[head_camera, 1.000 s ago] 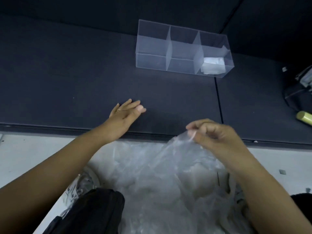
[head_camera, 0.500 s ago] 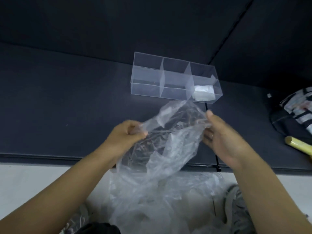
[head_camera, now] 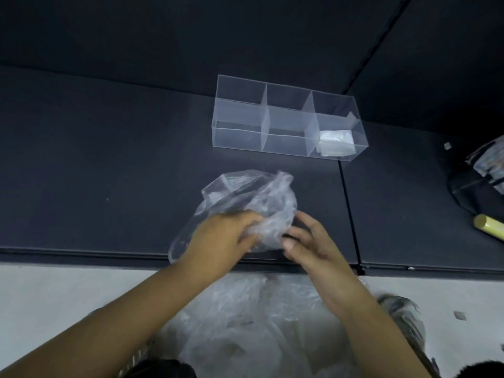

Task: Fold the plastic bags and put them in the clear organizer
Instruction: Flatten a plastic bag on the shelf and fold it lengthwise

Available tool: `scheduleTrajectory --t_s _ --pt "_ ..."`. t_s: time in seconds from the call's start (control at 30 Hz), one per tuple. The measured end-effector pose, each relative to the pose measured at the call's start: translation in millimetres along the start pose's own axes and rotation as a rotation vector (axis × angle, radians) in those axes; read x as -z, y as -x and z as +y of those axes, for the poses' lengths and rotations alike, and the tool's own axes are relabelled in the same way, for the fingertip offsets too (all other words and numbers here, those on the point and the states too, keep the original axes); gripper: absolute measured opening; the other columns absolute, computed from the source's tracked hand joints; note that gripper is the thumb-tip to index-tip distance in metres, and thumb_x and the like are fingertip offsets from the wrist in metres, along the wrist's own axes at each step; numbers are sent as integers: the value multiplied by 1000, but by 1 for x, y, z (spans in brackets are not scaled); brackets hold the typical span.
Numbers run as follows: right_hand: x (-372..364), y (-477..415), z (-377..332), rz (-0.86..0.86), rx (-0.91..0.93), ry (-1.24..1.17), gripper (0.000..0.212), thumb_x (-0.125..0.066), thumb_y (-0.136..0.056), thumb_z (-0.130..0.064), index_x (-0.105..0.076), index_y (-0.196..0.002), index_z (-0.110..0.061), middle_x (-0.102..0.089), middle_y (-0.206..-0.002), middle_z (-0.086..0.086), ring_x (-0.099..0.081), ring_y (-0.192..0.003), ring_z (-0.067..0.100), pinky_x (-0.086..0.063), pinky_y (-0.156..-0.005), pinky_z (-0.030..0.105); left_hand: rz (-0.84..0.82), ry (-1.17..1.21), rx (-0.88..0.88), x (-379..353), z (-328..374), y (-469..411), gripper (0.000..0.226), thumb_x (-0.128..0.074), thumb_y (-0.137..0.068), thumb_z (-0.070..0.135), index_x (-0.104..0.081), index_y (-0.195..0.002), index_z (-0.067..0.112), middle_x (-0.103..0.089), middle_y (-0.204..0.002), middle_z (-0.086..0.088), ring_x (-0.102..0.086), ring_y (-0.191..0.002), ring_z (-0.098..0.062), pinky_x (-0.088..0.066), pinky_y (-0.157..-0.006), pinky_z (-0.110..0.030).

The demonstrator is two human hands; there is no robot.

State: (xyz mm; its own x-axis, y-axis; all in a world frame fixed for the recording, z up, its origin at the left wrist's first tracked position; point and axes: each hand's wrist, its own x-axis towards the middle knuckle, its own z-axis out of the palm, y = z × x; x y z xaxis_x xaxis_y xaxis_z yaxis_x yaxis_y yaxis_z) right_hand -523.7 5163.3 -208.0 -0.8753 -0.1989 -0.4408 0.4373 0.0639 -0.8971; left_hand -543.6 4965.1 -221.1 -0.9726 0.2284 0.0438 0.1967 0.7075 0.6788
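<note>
1. Where the pale floor point(head_camera: 54, 296) ends, a dark padded mat point(head_camera: 109, 159) begins.
2. Loose bags point(head_camera: 259, 323) heap on the floor.
3. A clear organizer point(head_camera: 237, 137) stands on the mat, one folded bag point(head_camera: 336, 143) in its right compartment.
4. Above the mat, left hand point(head_camera: 221, 238) grips and right hand point(head_camera: 313, 244) pinches a crumpled plastic bag point(head_camera: 245, 195).

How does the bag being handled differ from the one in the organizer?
The loose bag is crumpled and billowy, the folded bag a compact packet. The loose bag looks clear, the folded bag whitish. The loose bag is over the mat, the folded bag in the organizer's right compartment. Both are plastic.
</note>
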Motion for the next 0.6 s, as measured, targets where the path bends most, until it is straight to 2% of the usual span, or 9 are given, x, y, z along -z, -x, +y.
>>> scheduleTrajectory --t_s 0.07,0.1,0.17,0.23,0.33,0.4,0.47,0.53,0.6 --pt "-1 1 -4 -52 11 205 76 -83 -71 -27 -41 -135 -36 -66 -120 -12 -56 -116 1 -45 -91 22 42 384 209 10 0 -5 5 -69 -86 25 -70 -90 23 -71 -84 9 -65 -79 -6 -47 -72 -17" --pt "-3 1 -6 -28 38 284 67 -82 -72 -23 -48 -128 -37 -67 -115 -15 -57 -112 -1 -41 -93 23 33 544 275 16 2 -6 3 -69 -86 25 -71 -86 22 -71 -79 7 -65 -74 -4 -48 -67 -15" --pt "-9 -1 -14 57 127 282 41 -83 -73 -18 -65 -107 -31 -69 -96 -12 -60 -96 3 -42 -88 25 -20 816 359 24 8 -5 5 -69 -87 24 -73 -85 21 -73 -80 4 -67 -73 -6 -50 -64 -15" --pt "-15 -2 -27 97 205 170 25 -81 -70 -25 -72 -93 -22 -65 -87 3 -58 -82 10 -47 -82 27 -59 999 419 28 15 -4 10 -68 -86 23 -74 -91 17 -75 -86 -3 -70 -77 -12 -52 -64 -18" --pt "-20 -4 -46 105 281 89 26 -76 -68 -30 -72 -89 -14 -61 -101 22 -59 -86 23 -50 -89 38 -110 1156 495 31 22 -4 26 -69 -81 30 -73 -98 11 -74 -95 -11 -71 -86 -22 -54 -69 -23" --pt "-21 -4 -58 110 330 65 21 -75 -71 -29 -70 -82 -12 -58 -108 21 -60 -92 25 -50 -90 40 -128 1236 532 33 25 -6 27 -70 -78 31 -75 -95 11 -74 -96 -12 -71 -86 -23 -55 -68 -25" --pt "-19 -3 -68 101 377 53 18 -72 -77 -29 -67 -81 -11 -62 -107 13 -62 -95 21 -52 -86 33 -112 1262 570 37 25 -8 24 -73 -73 34 -76 -87 15 -74 -90 -10 -71 -78 -21 -55 -65 -27" --pt "-16 -3 -75 129 427 53 20 -63 -85 -28 -59 -81 -9 -68 -90 0 -64 -82 10 -51 -75 20 -61 1258 618 39 23 -10 21 -75 -67 37 -76 -77 18 -74 -81 -7 -70 -71 -18 -55 -61 -27" --pt "-14 -5 -82 247 470 48 19 -54 -92 -26 -53 -82 -9 -63 -67 -3 -59 -62 8 -50 -64 19 -9 1242 665 40 18 -10 19 -74 -68 37 -75 -74 18 -73 -80 -8 -70 -68 -19 -55 -59 -28"
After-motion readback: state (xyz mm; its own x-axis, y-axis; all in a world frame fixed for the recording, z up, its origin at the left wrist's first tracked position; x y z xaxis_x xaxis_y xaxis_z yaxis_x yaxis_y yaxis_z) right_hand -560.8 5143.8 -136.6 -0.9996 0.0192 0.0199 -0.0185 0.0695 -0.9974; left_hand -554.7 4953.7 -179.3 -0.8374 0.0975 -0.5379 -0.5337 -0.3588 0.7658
